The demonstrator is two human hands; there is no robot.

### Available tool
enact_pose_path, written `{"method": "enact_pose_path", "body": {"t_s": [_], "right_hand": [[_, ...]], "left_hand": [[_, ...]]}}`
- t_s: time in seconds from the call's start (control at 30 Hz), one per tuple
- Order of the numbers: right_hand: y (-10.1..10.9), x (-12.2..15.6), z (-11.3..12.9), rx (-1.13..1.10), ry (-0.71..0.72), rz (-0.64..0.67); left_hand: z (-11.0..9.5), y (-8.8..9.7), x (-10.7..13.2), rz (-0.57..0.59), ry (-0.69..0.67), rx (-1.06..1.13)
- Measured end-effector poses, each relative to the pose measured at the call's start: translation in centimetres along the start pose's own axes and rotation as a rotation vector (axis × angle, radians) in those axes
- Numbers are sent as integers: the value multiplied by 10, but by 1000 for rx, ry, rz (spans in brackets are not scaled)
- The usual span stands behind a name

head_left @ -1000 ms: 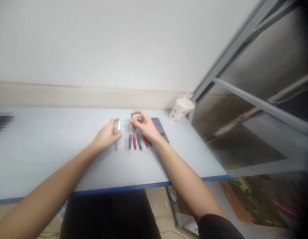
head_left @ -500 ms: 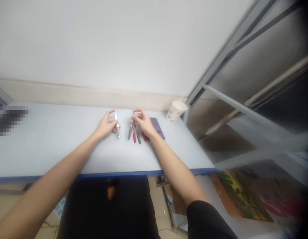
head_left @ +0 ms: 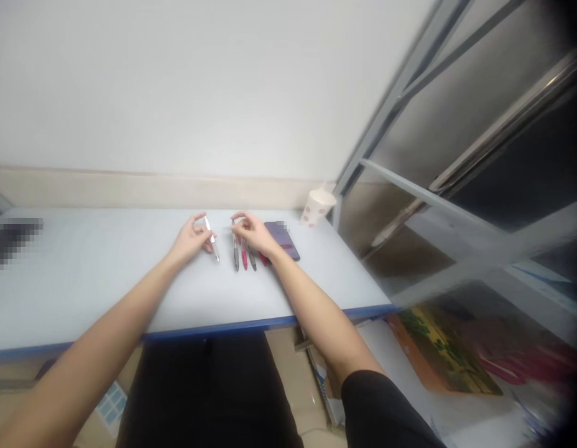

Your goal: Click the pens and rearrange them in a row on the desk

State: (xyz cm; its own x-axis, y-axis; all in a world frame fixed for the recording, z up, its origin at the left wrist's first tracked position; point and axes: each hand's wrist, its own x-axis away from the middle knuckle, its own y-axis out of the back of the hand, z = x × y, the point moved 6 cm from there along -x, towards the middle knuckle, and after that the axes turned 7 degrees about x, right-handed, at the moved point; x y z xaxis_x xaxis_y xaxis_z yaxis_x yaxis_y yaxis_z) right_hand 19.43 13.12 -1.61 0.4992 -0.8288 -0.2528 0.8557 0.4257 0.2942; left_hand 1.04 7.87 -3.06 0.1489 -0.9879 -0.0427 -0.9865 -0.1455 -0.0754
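In my left hand (head_left: 191, 239) is a white pen (head_left: 211, 238), pinched between thumb and fingers with its tip pointing down toward the desk (head_left: 106, 267). My right hand (head_left: 253, 233) is closed on a dark-gripped pen (head_left: 235, 252), holding its upper end between thumb and forefinger. Just right of that pen, a red pen (head_left: 244, 256) and a grey pen (head_left: 252, 259) lie side by side, their upper ends hidden by my right hand. Another red pen (head_left: 263, 259) shows partly beneath my wrist, close to a dark flat phone-like object (head_left: 283, 239).
A spotted paper cup (head_left: 318, 207) stands at the desk's back right corner, beside a grey metal frame (head_left: 363, 137). A dark blurred-out object (head_left: 13, 239) lies at the far left. Below right, a colourful board (head_left: 444, 348) rests on a lower surface.
The pen in my right hand has turned from slanted to nearly upright in view, beside the other pens. My left hand keeps the white pen, now tilted more. The whole view has shifted slightly.
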Motion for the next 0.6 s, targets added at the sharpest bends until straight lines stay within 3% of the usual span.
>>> {"method": "enact_pose_path", "body": {"t_s": [0.43,0.6], "right_hand": [[-4,-2,0,40,10,27],[0,0,1,13,9,-21]], "left_hand": [[1,-7,2,63,6,-32],[-4,2,0,-66,-86,20]]}}
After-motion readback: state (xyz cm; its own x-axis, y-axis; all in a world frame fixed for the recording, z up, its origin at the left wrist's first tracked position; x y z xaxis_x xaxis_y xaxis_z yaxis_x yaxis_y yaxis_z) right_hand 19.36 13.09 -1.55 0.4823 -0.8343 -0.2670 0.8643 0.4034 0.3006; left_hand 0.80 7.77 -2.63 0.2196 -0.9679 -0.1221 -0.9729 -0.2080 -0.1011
